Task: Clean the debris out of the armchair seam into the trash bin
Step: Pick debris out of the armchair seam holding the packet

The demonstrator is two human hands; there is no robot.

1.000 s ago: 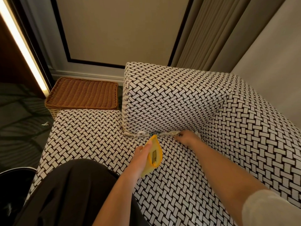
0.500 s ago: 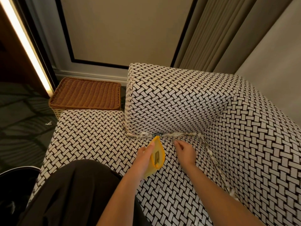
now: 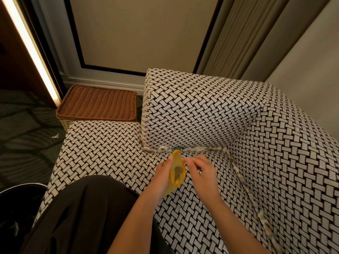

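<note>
A black-and-white woven-pattern armchair (image 3: 211, 114) fills the view. Pale shredded debris (image 3: 165, 149) lies along the seam under the armrest, and more debris (image 3: 238, 173) runs down the seam by the backrest on the right. My left hand (image 3: 163, 171) grips a yellow pouch (image 3: 177, 171) held open, with some greyish bits inside. My right hand (image 3: 200, 169) hovers at the pouch's mouth with its fingertips pinched together; what they hold is too small to make out. The dark trash bin (image 3: 16, 208) shows at the lower left edge.
A brown wicker basket (image 3: 99, 105) stands on the floor beside the armchair's far corner. A white scrap (image 3: 56, 136) lies on the dark patterned floor. My dark-clothed knee (image 3: 82, 213) rests on the seat. Curtains hang behind the armrest.
My right hand has pulled back from the seam under the armrest toward the pouch's mouth. The left hand with the pouch stayed almost in place.
</note>
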